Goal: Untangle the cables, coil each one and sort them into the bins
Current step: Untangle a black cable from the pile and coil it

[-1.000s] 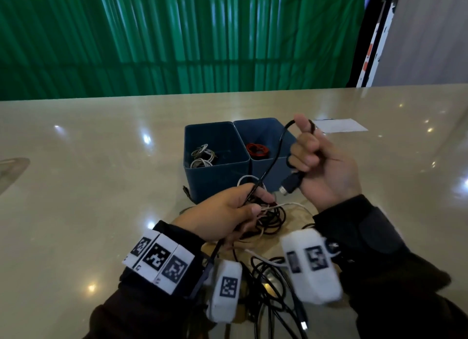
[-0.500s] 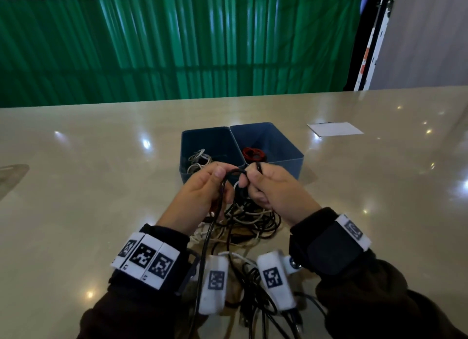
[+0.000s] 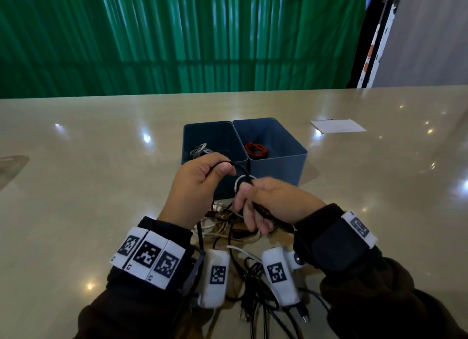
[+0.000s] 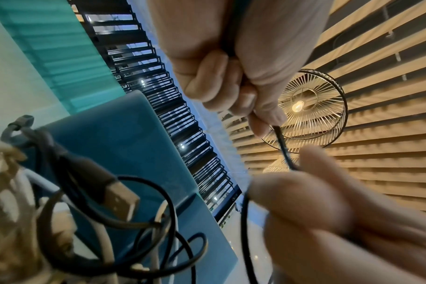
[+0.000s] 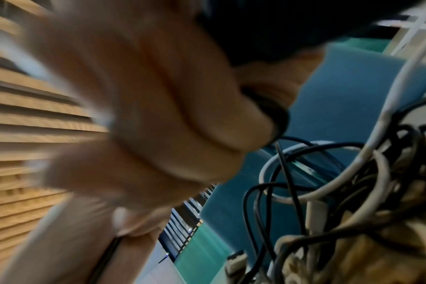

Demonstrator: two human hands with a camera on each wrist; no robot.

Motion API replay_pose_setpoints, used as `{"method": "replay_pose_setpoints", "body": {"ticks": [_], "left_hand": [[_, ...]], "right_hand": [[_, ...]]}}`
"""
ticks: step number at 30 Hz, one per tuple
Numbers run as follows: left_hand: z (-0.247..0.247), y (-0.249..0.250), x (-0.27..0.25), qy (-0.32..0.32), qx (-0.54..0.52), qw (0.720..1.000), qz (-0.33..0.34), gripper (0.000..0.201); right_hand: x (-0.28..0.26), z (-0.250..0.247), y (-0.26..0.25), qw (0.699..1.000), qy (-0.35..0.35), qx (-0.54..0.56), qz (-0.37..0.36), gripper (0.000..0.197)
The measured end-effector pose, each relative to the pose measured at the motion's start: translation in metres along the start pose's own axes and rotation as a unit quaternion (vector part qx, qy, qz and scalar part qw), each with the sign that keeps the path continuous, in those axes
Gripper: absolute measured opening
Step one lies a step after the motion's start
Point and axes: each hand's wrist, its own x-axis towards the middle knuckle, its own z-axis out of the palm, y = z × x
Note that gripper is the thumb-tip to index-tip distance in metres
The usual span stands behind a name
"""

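Both hands hold one black cable above the tabletop. The left hand pinches it between thumb and curled fingers; the right hand grips it just beside, its fingers curled round the strand. Below the fingers lies the tangle of cables; just beyond them stand two blue bins.

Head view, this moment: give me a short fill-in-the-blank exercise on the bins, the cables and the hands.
1. The coil lying in the right bin is ____ in colour.
2. Both the left hand and the right hand hold a thin ____ cable.
3. The tangle of loose cables lies on the table on the ____ side of the bins, toward the person.
4. The left bin holds a coil of ____ cable.

Missing words: red; black; near; white
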Motion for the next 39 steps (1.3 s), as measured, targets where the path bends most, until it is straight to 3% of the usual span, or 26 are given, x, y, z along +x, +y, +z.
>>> {"method": "replay_pose_setpoints", "body": {"ticks": [3, 7, 11, 13, 16, 17, 21, 24, 27, 31, 35, 39], "left_hand": [[-0.004, -0.005, 0.002, 0.029, 0.003, 1.0, 0.001, 0.024], [0.001, -0.01, 0.001, -0.043, -0.03, 0.998, -0.038, 0.027], [0.02, -0.007, -0.003, -0.133, -0.06, 0.985, -0.091, 0.019], [0.027, -0.001, -0.007, -0.185, -0.039, 0.975, -0.117, 0.018], [0.031, 0.004, -0.011, -0.268, -0.02, 0.956, -0.122, 0.006], [0.03, 0.004, -0.011, -0.29, -0.018, 0.948, -0.128, 0.003], [0.027, 0.005, -0.013, -0.352, -0.036, 0.921, -0.162, 0.008], [0.024, 0.009, -0.014, -0.384, -0.086, 0.903, -0.173, 0.006], [0.016, 0.012, -0.011, -0.359, -0.104, 0.915, -0.154, 0.016], [-0.001, 0.012, -0.005, -0.27, -0.129, 0.95, -0.092, 0.021], [-0.001, 0.017, -0.007, -0.266, -0.111, 0.958, -0.008, 0.02], [0.001, 0.022, -0.007, -0.24, -0.112, 0.963, 0.04, 0.018]], "right_hand": [[-0.003, -0.002, 0.002, 0.993, -0.11, 0.053, -0.007, 0.048], [-0.004, 0.0, -0.001, 0.942, -0.201, 0.232, -0.132, 0.042], [0.001, 0.004, -0.004, 0.869, -0.13, 0.402, -0.257, 0.036], [0.001, -0.001, -0.003, 0.846, -0.063, 0.454, -0.273, 0.04], [0.001, -0.005, -0.006, 0.798, -0.044, 0.525, -0.291, 0.042], [0.002, -0.006, -0.008, 0.794, -0.009, 0.533, -0.292, 0.038], [0.0, -0.016, -0.015, 0.837, 0.222, 0.423, -0.268, 0.019], [-0.002, -0.029, -0.009, 0.868, 0.327, 0.268, -0.261, 0.024], [-0.001, -0.038, 0.001, 0.88, 0.402, 0.093, -0.235, 0.014], [0.0, -0.037, 0.005, 0.891, 0.406, -0.016, -0.205, 0.015], [-0.001, -0.022, 0.004, 0.9, 0.356, -0.188, -0.166, 0.015], [-0.004, -0.017, -0.002, 0.942, 0.266, -0.165, -0.123, 0.018]]}}
